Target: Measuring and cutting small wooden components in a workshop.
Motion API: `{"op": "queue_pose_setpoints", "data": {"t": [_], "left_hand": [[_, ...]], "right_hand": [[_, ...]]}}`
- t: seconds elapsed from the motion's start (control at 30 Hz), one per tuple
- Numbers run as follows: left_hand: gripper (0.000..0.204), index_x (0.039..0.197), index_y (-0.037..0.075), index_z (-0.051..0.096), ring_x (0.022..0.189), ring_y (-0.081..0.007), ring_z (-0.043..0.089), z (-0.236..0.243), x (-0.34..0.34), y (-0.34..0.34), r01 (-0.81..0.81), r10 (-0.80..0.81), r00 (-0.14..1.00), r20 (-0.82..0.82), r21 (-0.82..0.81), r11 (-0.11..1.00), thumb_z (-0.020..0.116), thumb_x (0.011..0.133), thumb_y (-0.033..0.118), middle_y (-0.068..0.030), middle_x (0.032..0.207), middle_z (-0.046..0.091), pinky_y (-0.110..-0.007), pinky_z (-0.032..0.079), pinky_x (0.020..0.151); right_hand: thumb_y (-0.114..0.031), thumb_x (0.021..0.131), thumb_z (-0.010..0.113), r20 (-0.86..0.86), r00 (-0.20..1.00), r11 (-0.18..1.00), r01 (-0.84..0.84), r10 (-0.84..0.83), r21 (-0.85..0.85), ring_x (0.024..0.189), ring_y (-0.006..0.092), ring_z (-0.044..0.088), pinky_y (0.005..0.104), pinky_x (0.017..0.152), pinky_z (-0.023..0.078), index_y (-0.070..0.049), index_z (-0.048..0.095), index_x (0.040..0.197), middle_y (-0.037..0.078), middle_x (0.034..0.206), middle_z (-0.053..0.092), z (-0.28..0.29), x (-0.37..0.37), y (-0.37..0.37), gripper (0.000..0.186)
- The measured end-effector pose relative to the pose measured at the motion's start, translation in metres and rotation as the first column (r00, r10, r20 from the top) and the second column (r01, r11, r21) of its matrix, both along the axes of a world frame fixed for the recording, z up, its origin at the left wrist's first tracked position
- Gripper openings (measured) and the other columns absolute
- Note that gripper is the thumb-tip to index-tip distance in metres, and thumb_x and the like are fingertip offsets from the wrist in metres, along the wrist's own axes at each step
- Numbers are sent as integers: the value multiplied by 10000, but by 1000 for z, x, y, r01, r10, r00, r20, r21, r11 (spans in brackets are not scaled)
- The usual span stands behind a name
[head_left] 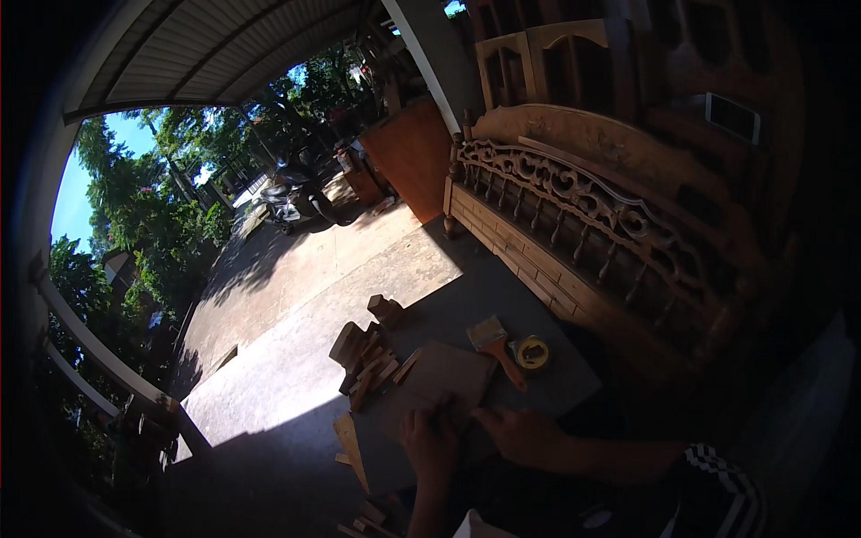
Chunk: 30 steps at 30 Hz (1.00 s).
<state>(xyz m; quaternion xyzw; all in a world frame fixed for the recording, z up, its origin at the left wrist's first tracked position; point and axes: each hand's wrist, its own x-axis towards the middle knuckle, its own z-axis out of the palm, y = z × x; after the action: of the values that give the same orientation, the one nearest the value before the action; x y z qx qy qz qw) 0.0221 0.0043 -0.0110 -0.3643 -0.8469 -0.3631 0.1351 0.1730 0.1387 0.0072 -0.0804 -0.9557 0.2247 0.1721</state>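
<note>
Resting at the near part of a flat brown board (446, 369), the left hand (429, 437) points its fingers away from the body, its forearm rising almost straight from the lower edge. The right hand (520, 432) comes in from the right, its forearm nearly level below a dark sleeve (722, 484) with white stripes, its fingers bent and leading toward the board's near right side. The board lies on a grey tabletop (560, 384), in front of both hands; shadow keeps me from telling whether either hand pinches anything or merely presses down. Crowding the board's left side is a pile of wood offcuts (363, 359), with a faceted wooden block (384, 310) just beyond it and a pale wooden wedge (350, 446) nearer the body. To the right lie a paintbrush (509, 366) with an orange handle and, close beside it, a round yellow item (533, 352) whose kind is unclear. Past the table stand a carved wooden bench-like frame (574, 215), a reddish-brown panel (410, 157) and, out on the sunlit paving, a motorbike (291, 202). The fingertips blur into a dark patch by the board, more scraps are cut off at the bottom, and the lower right is nearly black.
</note>
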Motion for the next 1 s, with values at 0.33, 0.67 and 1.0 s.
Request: {"op": "queue_pose_setpoints", "data": {"t": [0.33, 0.67, 1.0], "left_hand": [[148, 955, 3, 674, 962, -423, 617, 3, 6, 2, 7, -6, 1000, -12, 28, 1000, 695, 884, 131, -193, 969, 636, -523, 490, 845], [139, 942, -17, 659, 948, -421, 615, 16, 10, 6, -37, 35, 998, 47, 38, 999, 693, 869, 97, -201, 953, 622, -506, 486, 826], [145, 964, -18, 643, 962, -416, 610, 16, 3, 3, 50, -53, 997, 63, 46, 998, 704, 848, 44, -201, 973, 615, -491, 490, 828]], "right_hand": [[-143, 932, 591, -11, 999, 999, -41, 41, -11, 718, 358, 726, 467, 620, 611, -96, 592, 1396, 165, 919, 680, -8, -1, 5, 467], [-79, 886, 658, -55, 998, 997, -9, 4, -79, 680, 324, 715, 417, 583, 598, -93, 665, 1308, 144, 828, 697, 9, 43, 22, 423], [-65, 916, 649, -82, 997, 999, 7, -10, -34, 752, 335, 721, 422, 622, 602, -84, 650, 1310, 161, 942, 713, 2, 28, 21, 394]]}}
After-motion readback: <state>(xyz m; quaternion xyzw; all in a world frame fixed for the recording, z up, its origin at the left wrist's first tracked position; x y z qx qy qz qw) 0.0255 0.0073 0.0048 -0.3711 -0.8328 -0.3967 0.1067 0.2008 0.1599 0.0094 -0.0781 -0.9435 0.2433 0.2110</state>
